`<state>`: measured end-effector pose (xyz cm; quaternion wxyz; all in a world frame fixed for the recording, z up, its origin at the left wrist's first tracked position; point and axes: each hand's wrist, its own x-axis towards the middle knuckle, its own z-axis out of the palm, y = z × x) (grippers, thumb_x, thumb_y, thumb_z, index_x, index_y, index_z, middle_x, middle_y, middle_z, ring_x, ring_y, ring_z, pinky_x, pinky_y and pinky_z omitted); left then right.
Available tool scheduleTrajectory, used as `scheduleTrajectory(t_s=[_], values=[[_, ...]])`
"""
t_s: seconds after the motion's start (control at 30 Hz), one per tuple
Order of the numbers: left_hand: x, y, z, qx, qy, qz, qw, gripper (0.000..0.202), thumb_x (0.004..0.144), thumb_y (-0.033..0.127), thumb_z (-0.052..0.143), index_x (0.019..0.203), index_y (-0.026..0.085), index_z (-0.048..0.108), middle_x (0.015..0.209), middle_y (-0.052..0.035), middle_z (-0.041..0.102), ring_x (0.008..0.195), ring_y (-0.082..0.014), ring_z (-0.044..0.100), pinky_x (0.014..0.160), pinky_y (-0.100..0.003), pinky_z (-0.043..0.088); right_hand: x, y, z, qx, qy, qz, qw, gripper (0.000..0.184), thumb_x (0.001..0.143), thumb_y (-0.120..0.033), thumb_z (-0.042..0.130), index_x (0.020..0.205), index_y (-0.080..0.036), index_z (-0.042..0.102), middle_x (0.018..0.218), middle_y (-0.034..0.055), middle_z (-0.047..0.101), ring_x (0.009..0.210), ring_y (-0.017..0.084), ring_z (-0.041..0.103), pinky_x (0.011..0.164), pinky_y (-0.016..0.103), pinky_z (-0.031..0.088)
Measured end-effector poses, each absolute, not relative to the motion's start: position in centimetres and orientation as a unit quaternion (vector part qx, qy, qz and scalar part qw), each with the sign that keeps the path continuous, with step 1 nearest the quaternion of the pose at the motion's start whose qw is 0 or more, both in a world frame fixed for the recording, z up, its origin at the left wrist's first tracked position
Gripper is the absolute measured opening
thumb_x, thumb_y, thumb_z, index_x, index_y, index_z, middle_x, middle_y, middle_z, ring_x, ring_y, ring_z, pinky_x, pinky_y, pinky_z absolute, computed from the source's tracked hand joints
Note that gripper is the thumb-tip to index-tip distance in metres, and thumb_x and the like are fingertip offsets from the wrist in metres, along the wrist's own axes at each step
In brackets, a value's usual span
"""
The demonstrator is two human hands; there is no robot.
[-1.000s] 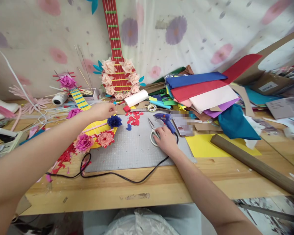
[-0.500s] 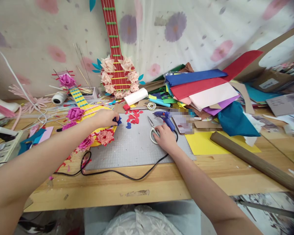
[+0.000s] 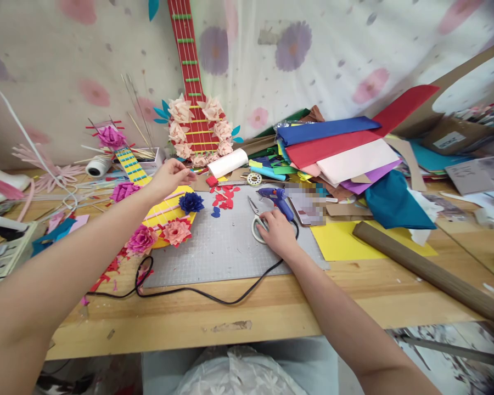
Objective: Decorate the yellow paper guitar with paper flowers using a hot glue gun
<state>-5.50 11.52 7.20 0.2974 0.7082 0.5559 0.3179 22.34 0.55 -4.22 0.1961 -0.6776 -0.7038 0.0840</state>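
Observation:
My left hand [image 3: 172, 178] hovers over the yellow paper guitar [image 3: 176, 198], fingers stretched out and holding nothing. Just below its fingertips, a dark blue paper flower [image 3: 191, 203] sits on the guitar's right edge. A peach-and-red flower [image 3: 175, 232] and a magenta flower [image 3: 141, 239] adorn the lower body. My right hand [image 3: 279, 231] is closed on the handles of the scissors [image 3: 257, 219], which lie on the grey cutting mat [image 3: 226, 255] with blades pointing away. Beside it rests a blue glue gun [image 3: 276, 201]. Red paper petals [image 3: 225, 196] and blue petals [image 3: 216, 212] lie between the hands.
A red paper guitar [image 3: 197, 126] with pale flowers leans at the back. Coloured paper sheets [image 3: 346, 145] pile up at right, near a brown roll [image 3: 420, 269] and yellow sheet [image 3: 325, 244]. A black cable [image 3: 197, 291] loops along the front. A phone [image 3: 307, 206] lies beside the glue gun.
My left hand has let go of the blue flower and lifted away up and to the left, leaving the flower on the guitar. My right hand stays at the scissors.

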Motion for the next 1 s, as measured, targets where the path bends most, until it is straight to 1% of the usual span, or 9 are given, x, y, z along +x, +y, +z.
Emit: scheduleTrajectory(t_s=[0.1, 0.3, 0.37, 0.47, 0.53, 0.67, 0.77, 0.9, 1.0], values=[[-5.3, 10.6, 7.8, 0.683, 0.552, 0.309, 0.365, 0.021, 0.078, 0.035, 0.060, 0.082, 0.019, 0.047, 0.079, -0.0048, 0.069, 0.078, -0.0179, 0.066, 0.072, -0.036, 0.051, 22.3, 0.6, -4.3, -0.676, -0.705, 0.077, 0.201, 0.024, 0.082, -0.028, 0.055, 0.104, -0.019, 0.061, 0.104, 0.0095, 0.058, 0.098, 0.022, 0.054, 0.079, 0.030, 0.041], [-3.9, 8.4, 9.5, 0.716, 0.642, 0.228, 0.154, 0.027, 0.058, 0.032, 0.077, 0.070, 0.018, 0.057, 0.064, -0.0004, 0.065, 0.069, -0.0196, 0.064, 0.064, -0.030, 0.047, 22.4, 0.8, -4.8, -0.670, -0.709, 0.063, 0.210, 0.022, 0.082, -0.028, 0.055, 0.100, -0.018, 0.062, 0.099, 0.0090, 0.058, 0.093, 0.022, 0.054, 0.078, 0.030, 0.041], [-2.9, 8.1, 9.2, 0.717, 0.635, 0.240, 0.158, 0.026, 0.058, 0.028, 0.077, 0.073, 0.017, 0.059, 0.065, -0.0002, 0.066, 0.069, -0.0187, 0.064, 0.065, -0.029, 0.047, 22.5, 0.8, -4.9, -0.668, -0.710, 0.058, 0.215, 0.021, 0.082, -0.028, 0.055, 0.099, -0.018, 0.063, 0.098, 0.0090, 0.058, 0.092, 0.021, 0.054, 0.078, 0.030, 0.041], [-0.8, 7.8, 7.3, 0.718, 0.592, 0.258, 0.259, 0.017, 0.066, 0.015, 0.069, 0.080, 0.017, 0.062, 0.067, -0.0010, 0.068, 0.070, -0.0173, 0.065, 0.069, -0.029, 0.048, 22.5, 0.9, -5.1, -0.666, -0.711, 0.050, 0.219, 0.022, 0.082, -0.029, 0.055, 0.099, -0.017, 0.063, 0.097, 0.0089, 0.058, 0.091, 0.021, 0.054, 0.077, 0.029, 0.041], [1.1, 7.4, 5.3, 0.701, 0.559, 0.278, 0.346, 0.010, 0.068, 0.011, 0.067, 0.076, 0.016, 0.063, 0.068, -0.0027, 0.068, 0.070, -0.0172, 0.066, 0.069, -0.029, 0.049, 22.5, 0.9, -5.2, -0.665, -0.712, 0.047, 0.221, 0.022, 0.082, -0.028, 0.056, 0.099, -0.017, 0.063, 0.097, 0.0091, 0.058, 0.091, 0.021, 0.055, 0.078, 0.030, 0.042], [6.1, 5.3, 1.4, 0.585, 0.499, 0.296, 0.566, 0.010, 0.072, 0.006, 0.063, 0.078, 0.013, 0.064, 0.071, -0.0056, 0.070, 0.069, -0.0160, 0.067, 0.063, -0.027, 0.051, 22.5, 1.0, -5.3, -0.663, -0.711, 0.049, 0.230, 0.022, 0.082, -0.028, 0.054, 0.099, -0.018, 0.062, 0.098, 0.0098, 0.058, 0.092, 0.022, 0.055, 0.079, 0.031, 0.043], [9.2, 3.6, -0.4, 0.466, 0.460, 0.342, 0.674, 0.014, 0.069, 0.007, 0.068, 0.081, 0.011, 0.065, 0.070, -0.0056, 0.070, 0.063, -0.0140, 0.067, 0.063, -0.028, 0.054, 22.6, 0.8, -5.2, -0.663, -0.711, 0.063, 0.226, 0.020, 0.079, -0.023, 0.053, 0.096, -0.017, 0.061, 0.100, 0.0113, 0.058, 0.093, 0.023, 0.055, 0.077, 0.032, 0.044], [10.6, 2.6, -1.6, 0.358, 0.448, 0.423, 0.702, 0.012, 0.067, 0.008, 0.070, 0.078, 0.009, 0.064, 0.065, -0.0047, 0.069, 0.059, -0.0129, 0.066, 0.069, -0.030, 0.056, 22.7, 0.7, -4.8, -0.648, -0.700, 0.077, 0.289, 0.031, 0.072, -0.016, 0.055, 0.102, -0.016, 0.057, 0.101, 0.0116, 0.060, 0.094, 0.024, 0.055, 0.080, 0.035, 0.045], [10.0, 2.8, -1.9, 0.395, 0.456, 0.445, 0.662, 0.015, 0.073, 0.010, 0.063, 0.089, 0.010, 0.066, 0.080, -0.0085, 0.073, 0.073, -0.0168, 0.069, 0.078, -0.036, 0.056, 22.5, 0.8, -4.6, -0.614, -0.689, 0.081, 0.377, 0.037, 0.072, -0.015, 0.053, 0.108, -0.015, 0.053, 0.098, 0.0100, 0.061, 0.089, 0.022, 0.056, 0.081, 0.035, 0.046]])
